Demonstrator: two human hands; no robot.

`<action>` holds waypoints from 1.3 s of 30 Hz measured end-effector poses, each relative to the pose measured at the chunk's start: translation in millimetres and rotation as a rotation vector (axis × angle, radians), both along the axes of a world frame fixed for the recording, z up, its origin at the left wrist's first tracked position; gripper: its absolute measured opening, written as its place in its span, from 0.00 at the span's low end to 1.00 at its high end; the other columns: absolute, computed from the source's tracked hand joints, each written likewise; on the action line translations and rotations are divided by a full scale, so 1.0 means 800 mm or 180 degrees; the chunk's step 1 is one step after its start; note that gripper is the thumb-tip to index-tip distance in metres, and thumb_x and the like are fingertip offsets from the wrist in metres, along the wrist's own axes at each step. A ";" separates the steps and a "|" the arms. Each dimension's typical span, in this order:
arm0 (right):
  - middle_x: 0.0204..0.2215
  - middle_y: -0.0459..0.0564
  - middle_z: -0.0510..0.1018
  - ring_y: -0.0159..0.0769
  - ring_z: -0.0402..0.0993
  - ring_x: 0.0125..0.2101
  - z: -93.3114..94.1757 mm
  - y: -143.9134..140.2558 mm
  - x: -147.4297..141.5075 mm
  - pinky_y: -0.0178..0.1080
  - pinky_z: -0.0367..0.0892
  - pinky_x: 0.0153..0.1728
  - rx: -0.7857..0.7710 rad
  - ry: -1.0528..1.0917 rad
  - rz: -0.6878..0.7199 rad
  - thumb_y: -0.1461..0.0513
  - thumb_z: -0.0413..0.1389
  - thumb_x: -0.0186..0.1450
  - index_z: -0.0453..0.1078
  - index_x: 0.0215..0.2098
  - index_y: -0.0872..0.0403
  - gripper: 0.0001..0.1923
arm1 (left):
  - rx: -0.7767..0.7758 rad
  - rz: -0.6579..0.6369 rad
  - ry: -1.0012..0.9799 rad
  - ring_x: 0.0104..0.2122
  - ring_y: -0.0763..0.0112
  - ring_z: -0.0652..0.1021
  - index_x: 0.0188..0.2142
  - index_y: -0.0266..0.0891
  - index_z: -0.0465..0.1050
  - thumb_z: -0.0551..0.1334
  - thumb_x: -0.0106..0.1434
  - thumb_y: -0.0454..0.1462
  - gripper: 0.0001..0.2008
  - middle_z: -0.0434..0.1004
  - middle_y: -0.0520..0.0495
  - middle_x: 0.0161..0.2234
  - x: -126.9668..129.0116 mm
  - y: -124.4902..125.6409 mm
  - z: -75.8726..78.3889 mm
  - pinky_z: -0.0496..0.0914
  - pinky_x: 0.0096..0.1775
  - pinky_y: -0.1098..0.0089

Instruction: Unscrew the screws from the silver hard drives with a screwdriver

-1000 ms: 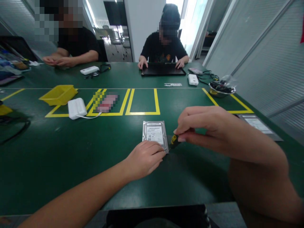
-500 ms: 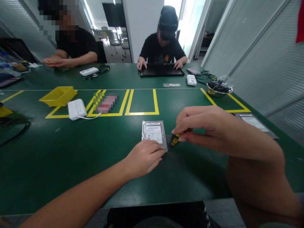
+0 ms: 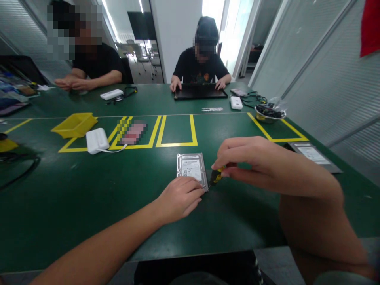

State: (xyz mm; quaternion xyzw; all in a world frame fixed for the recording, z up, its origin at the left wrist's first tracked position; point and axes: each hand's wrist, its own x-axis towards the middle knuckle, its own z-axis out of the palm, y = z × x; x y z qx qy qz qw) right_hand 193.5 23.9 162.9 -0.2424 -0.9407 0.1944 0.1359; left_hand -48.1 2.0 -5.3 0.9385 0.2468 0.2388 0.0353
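Observation:
A silver hard drive (image 3: 192, 164) with a white label lies flat on the green table (image 3: 97, 202). My left hand (image 3: 181, 198) rests over its near edge, fingers closed on the lower right corner and covering the bottom of the label. In my right hand (image 3: 246, 158), pinched between thumb and fingers, is a small black and yellow screwdriver (image 3: 216, 176). It leans down to the left, and its thin tip meets the drive's near right corner. Whether the tip sits in a screw is too small to tell.
A metal plate with a label (image 3: 316, 154) lies beyond my right forearm. At the left are a yellow bin (image 3: 75, 126) and a white power bank (image 3: 97, 141) cabled to a phone (image 3: 135, 133). A metal bowl (image 3: 270, 114) stands back right. Two people sit opposite.
The view has shifted slightly. My left hand stays on the hard drive, and the screwdriver remains at the same corner in my right hand, with a slight change in its angle.

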 end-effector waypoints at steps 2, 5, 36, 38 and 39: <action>0.37 0.49 0.75 0.31 0.69 0.37 0.000 0.000 0.000 0.34 0.64 0.38 0.0016 0.0014 0.0006 0.64 0.52 0.69 0.73 0.40 0.55 0.08 | 0.0005 0.0000 0.0003 0.46 0.61 0.77 0.49 0.37 0.74 0.58 0.67 0.34 0.13 0.78 0.41 0.44 0.000 -0.001 0.001 0.73 0.48 0.58; 0.36 0.49 0.76 0.30 0.69 0.36 0.001 -0.001 0.000 0.35 0.63 0.38 0.0026 0.0026 0.0009 0.64 0.52 0.69 0.73 0.40 0.55 0.08 | 0.0006 -0.0013 0.0011 0.46 0.61 0.77 0.49 0.37 0.74 0.58 0.67 0.35 0.13 0.78 0.41 0.44 0.000 -0.002 0.002 0.74 0.47 0.57; 0.34 0.46 0.78 0.29 0.72 0.36 0.001 -0.011 -0.006 0.32 0.62 0.39 0.0322 0.0092 -0.0408 0.64 0.58 0.65 0.74 0.37 0.56 0.03 | 0.0168 -0.0153 -0.0122 0.40 0.64 0.79 0.43 0.38 0.76 0.57 0.68 0.34 0.09 0.80 0.43 0.40 -0.004 0.001 0.013 0.73 0.43 0.62; 0.35 0.45 0.79 0.29 0.72 0.35 0.001 -0.010 -0.006 0.32 0.62 0.39 0.0361 0.0062 -0.0460 0.65 0.58 0.65 0.75 0.38 0.56 0.04 | 0.0179 -0.0067 -0.0256 0.39 0.64 0.78 0.41 0.38 0.76 0.58 0.67 0.34 0.08 0.80 0.44 0.38 -0.007 0.003 0.015 0.71 0.43 0.62; 0.35 0.45 0.80 0.29 0.73 0.35 0.001 -0.010 -0.005 0.33 0.62 0.39 0.0359 0.0037 -0.0470 0.65 0.58 0.65 0.75 0.38 0.55 0.05 | 0.0164 0.0023 -0.0329 0.39 0.64 0.78 0.39 0.38 0.76 0.58 0.66 0.34 0.07 0.79 0.45 0.37 -0.009 0.005 0.016 0.71 0.43 0.62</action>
